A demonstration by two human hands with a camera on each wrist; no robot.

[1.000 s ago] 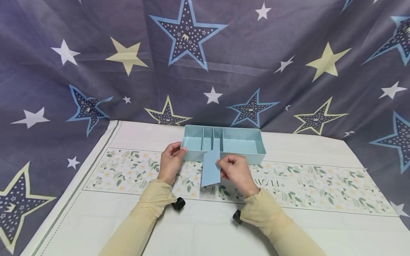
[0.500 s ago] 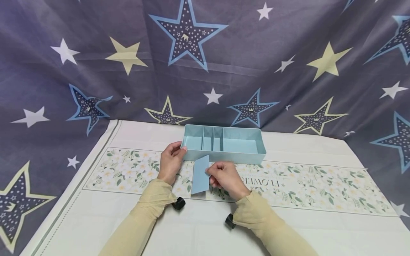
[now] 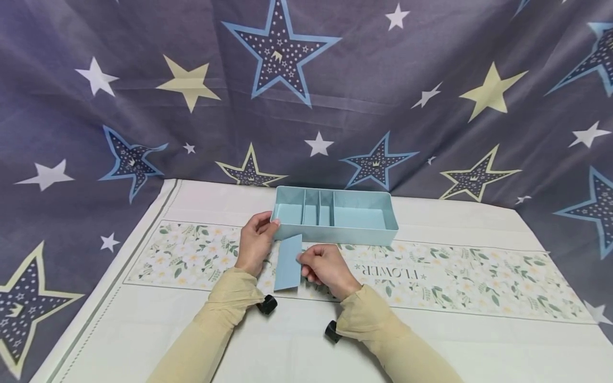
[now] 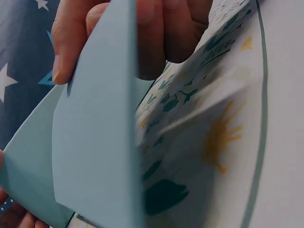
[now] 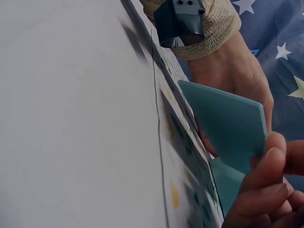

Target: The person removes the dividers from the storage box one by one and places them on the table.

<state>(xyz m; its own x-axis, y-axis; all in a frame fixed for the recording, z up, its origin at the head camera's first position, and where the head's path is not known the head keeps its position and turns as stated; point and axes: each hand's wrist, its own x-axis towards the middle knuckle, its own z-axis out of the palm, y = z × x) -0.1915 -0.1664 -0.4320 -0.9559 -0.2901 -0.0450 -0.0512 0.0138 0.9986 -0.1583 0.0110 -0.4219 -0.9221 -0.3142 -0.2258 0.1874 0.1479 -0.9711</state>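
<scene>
A long light-blue divided box (image 3: 347,235) stands at the back of the table, with upright dividers parting it into several compartments. My left hand (image 3: 255,242) grips its left front corner, thumb at the rim. In front of the box, my right hand (image 3: 328,268) pinches a thin, flat blue divider plate (image 3: 288,263) by its right edge, thumb against forefinger. The plate is held upright above the cloth, close beside my left hand. In the left wrist view the plate (image 4: 95,128) hides part of the right hand. The right wrist view shows its rounded corners.
A white tablecloth (image 3: 297,346) covers the table, with a floral band (image 3: 460,276) lettered "FLOWER" running across it. A dark curtain printed with stars (image 3: 359,117) hangs right behind the box. Each wrist carries a small black camera (image 3: 267,305).
My right hand has drawn the divider plate from over the box's front wall, toward me and to the left. My left hand stays on the box corner, and the box has not moved.
</scene>
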